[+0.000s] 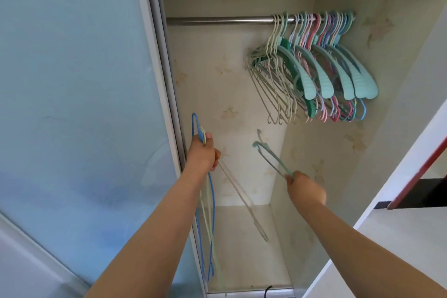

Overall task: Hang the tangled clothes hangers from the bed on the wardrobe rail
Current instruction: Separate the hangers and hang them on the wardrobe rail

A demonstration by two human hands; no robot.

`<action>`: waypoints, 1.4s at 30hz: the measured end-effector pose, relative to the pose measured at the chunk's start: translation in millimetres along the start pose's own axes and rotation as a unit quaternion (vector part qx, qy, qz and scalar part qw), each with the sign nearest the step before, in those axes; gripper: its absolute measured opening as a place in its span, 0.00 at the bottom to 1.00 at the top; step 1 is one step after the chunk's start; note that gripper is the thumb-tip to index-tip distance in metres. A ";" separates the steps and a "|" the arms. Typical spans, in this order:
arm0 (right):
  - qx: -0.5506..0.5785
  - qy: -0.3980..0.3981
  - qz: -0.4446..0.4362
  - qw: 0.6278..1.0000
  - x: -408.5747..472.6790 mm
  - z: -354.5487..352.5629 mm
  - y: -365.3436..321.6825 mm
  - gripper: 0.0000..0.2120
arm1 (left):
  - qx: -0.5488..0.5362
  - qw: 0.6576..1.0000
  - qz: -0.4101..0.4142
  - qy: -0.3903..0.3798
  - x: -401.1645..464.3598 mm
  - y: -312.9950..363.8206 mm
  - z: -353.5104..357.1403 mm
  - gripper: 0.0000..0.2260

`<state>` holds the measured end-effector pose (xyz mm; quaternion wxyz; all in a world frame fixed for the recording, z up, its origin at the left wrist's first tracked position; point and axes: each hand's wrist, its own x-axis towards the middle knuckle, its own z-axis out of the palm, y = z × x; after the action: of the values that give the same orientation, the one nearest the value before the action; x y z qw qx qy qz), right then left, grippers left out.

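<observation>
I'm mid-hanging: my right hand (306,190) pinches one green hanger (273,161) by its end, hook pointing up, well below the rail (217,20). My left hand (202,156) grips a bunch of hangers (205,201) by their necks. Next, I'd raise the green one and hook it onto bare rail left of the hung hangers (314,68).

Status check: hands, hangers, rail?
Left hand grips blue and pale hangers. Right hand holds one green hanger, below the rail. Rail's left stretch bare; hung hangers bunched at right.
</observation>
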<state>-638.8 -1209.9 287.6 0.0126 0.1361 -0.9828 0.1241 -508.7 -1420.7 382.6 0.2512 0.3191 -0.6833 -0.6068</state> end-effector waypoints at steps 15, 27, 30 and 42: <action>0.147 0.187 -0.072 0.969 72.9 -196.8 -152.4 0.22 | -0.096 0.994 -0.012 -0.044 25.1 34.1 -1.2 0.10; 0.259 0.089 0.014 0.962 116.6 -213.4 -134.4 0.18 | -0.148 0.989 0.000 -0.026 36.7 63.0 3.4 0.10; 0.274 0.189 -0.035 0.942 99.6 -192.4 -121.7 0.19 | -0.169 0.986 0.003 -0.017 40.5 61.5 5.0 0.10; 0.124 -0.408 -0.162 0.890 5.0 -6.5 22.5 0.30 | -0.362 0.922 -0.111 -0.080 69.1 38.4 16.9 0.15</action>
<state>-649.8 -1188.6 288.8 -0.3869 0.3324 -0.8422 0.1744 -572.3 -1458.3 415.2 0.2256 0.2306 -0.3951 -0.8601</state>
